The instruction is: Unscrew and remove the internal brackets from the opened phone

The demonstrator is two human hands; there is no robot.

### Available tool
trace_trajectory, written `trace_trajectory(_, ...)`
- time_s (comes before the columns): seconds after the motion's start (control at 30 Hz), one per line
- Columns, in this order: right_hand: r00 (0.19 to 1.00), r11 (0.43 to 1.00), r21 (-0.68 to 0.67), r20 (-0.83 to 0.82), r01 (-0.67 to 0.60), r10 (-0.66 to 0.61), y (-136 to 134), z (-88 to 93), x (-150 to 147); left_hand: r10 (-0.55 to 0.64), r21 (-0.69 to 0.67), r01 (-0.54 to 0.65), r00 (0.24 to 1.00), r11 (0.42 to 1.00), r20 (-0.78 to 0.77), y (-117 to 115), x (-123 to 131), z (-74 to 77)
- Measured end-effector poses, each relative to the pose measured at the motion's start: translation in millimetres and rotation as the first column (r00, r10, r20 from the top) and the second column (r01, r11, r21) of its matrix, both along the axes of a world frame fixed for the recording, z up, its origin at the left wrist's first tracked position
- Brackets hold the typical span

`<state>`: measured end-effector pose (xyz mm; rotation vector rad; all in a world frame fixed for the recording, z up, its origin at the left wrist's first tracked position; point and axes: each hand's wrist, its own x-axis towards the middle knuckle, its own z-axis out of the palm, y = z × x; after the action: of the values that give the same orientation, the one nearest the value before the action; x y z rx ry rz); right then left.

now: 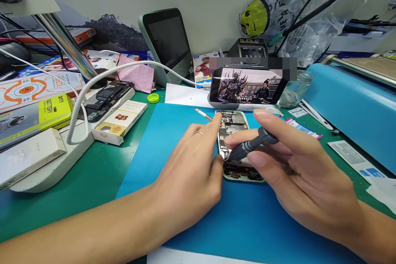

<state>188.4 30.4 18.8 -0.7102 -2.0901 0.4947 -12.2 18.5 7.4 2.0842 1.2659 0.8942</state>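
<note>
An opened phone with its inner parts bare (244,173) lies on a blue mat (145,144). My left hand (194,161) rests against the phone's left side, its index finger reaching the top left corner and its thumb at the lower left edge. In my right hand (297,169) is a small dark grey screwdriver (247,147), pinched between fingers and thumb. The screwdriver slants down to the left, its tip near my left thumb over the lower part of the phone. Whether the tip touches a screw is too small to tell.
Behind the opened phone, a lit phone (247,86) stands propped up. A white cable (123,66) arches across the left. Boxes (120,121) and another opened device (108,97) lie left. A blue machine (349,107) and a glass jar (297,86) are at the right.
</note>
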Motion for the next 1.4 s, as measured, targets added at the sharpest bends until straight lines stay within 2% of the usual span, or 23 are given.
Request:
trace_trajectory(0.17, 0.996, 0.995, 0.052, 0.036, -0.084, 0.082, 3.3, 3.1, -1.0, -0.003, -0.008, 0.003, 1.0, 1.0, -0.003, 0.7, 0.5, 3.1)
trace_trajectory(0.3, 0.993, 0.99, 0.085, 0.065, -0.108, 0.103, 6.6, 8.7, -3.9, -0.004, -0.007, 0.005, 1.0, 1.0, 0.021, 0.6, 1.0, -0.9)
trace_trajectory(0.43, 0.995, 0.986, 0.149, 0.069, -0.079, 0.069, 7.2, 9.9, -7.2, -0.008, -0.006, 0.009, 0.999, 1.0, 0.035, 0.3, 1.9, -4.9)
trace_trajectory(0.6, 0.998, 0.995, 0.088, 0.04, -0.048, 0.045, 6.7, 7.1, -6.7, 0.033, -0.084, -0.032, 0.999, 0.996, 0.006, 1.4, 2.6, -4.9)
trace_trajectory(0.8, 0.997, 0.988, 0.136, 0.05, -0.069, 0.062, 9.4, 8.7, -7.1, 0.016, -0.022, -0.015, 0.999, 1.0, 0.033, 1.1, 2.4, -5.8)
trace_trajectory(1.0, 0.995, 0.986, 0.138, 0.051, -0.093, 0.087, 8.0, 12.4, -7.0, 0.04, -0.031, -0.04, 0.999, 0.999, 0.006, 0.8, 4.2, -8.1)
trace_trajectory(1.23, 0.999, 0.987, 0.15, 0.003, -0.054, 0.054, 10.3, 13.8, -7.6, 0.02, -0.027, -0.02, 1.0, 0.999, 0.007, 1.1, 3.3, -5.8)
trace_trajectory(1.4, 0.997, 0.976, 0.204, 0.041, -0.07, 0.063, 9.6, 15.5, -8.8, 0.039, -0.01, -0.039, 0.999, 0.999, -0.033, 1.7, 2.3, -9.0)
